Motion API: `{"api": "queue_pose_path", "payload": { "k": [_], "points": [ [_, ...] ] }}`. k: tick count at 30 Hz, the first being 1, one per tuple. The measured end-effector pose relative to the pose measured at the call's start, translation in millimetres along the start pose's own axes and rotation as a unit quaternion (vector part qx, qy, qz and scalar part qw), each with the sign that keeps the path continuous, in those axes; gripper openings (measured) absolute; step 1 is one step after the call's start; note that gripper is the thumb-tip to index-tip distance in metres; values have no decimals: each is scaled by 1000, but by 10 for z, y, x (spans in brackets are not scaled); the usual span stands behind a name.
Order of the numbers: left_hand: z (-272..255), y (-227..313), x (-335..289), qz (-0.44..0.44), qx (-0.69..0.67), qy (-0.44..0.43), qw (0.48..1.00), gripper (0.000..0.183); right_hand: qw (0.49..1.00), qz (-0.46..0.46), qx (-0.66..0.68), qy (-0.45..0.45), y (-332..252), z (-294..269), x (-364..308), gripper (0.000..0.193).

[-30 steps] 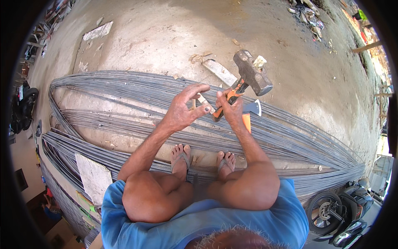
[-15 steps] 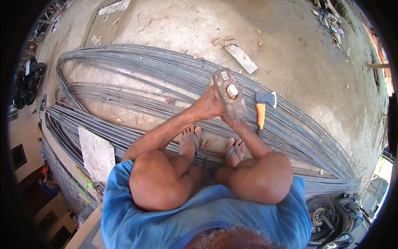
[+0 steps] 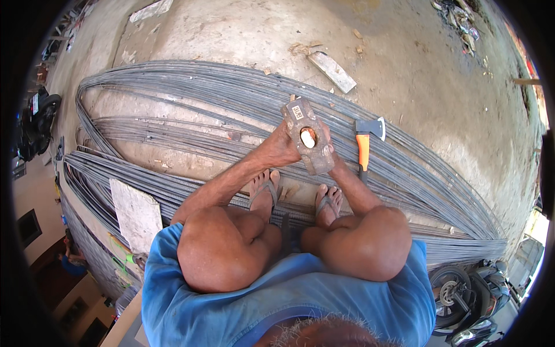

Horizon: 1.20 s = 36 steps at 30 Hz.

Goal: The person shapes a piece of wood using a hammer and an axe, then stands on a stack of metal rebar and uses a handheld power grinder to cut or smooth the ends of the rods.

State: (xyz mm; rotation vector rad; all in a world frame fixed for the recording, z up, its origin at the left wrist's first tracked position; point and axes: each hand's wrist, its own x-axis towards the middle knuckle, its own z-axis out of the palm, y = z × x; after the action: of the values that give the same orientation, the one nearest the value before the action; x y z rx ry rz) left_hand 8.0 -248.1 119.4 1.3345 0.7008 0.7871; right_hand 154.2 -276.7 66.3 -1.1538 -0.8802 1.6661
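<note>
A worn grey sledgehammer head (image 3: 302, 119) is held up in front of my knees, its eye facing me. In the eye sits the pale end of the handle (image 3: 308, 137); the rest of the handle is hidden below. My left hand (image 3: 284, 146) is closed against the head's left side, fingers mostly out of sight behind it. My right hand (image 3: 331, 154) is closed at its right side, largely covered by the head. To the right, a hatchet (image 3: 363, 149) with an orange and black handle lies on bundled steel bars (image 3: 231, 87).
My sandalled feet (image 3: 265, 191) stand among the bars. A pale board (image 3: 136, 215) leans over the bars at left. Beyond them lies a whitish block (image 3: 332, 72) on the concrete ground. Motorcycles stand at lower right (image 3: 471, 295) and far left (image 3: 37, 124). A person (image 3: 72, 263) is at lower left.
The hammer head has shifted left and slightly down with both hands. The handle end stood out of the eye before and now sits deeper in it. More of my right hand shows.
</note>
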Motion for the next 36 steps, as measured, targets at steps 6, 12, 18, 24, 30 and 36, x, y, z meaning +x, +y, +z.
{"api": "queue_pose_path", "payload": {
  "k": [6, 12, 18, 24, 30, 36],
  "points": [
    [-45, -40, 15, 8, -15, -46, 999, 30, 1000, 5, 1, 4, 19, -38, 4, 43],
    [7, -59, -3, 12, -56, -4, 998, 26, 1000, 6, -11, -4, 140, -35, 41, 49],
    [-222, 127, 157, -23, -140, 104, 984, 25, 950, -102, -295, -21, 372, -160, -56, 46],
    [-540, 186, 178, 7, -324, 111, 939, 57, 975, 105, 15, -194, -187, 127, -106, 26],
    [-577, 219, 321, -17, -328, 156, 932, 58, 913, 230, 213, -262, -705, 147, -159, 19],
    [-564, 26, 281, -29, -414, 158, 896, 49, 869, 243, 309, -302, -633, 197, -150, 18]
  ]
}}
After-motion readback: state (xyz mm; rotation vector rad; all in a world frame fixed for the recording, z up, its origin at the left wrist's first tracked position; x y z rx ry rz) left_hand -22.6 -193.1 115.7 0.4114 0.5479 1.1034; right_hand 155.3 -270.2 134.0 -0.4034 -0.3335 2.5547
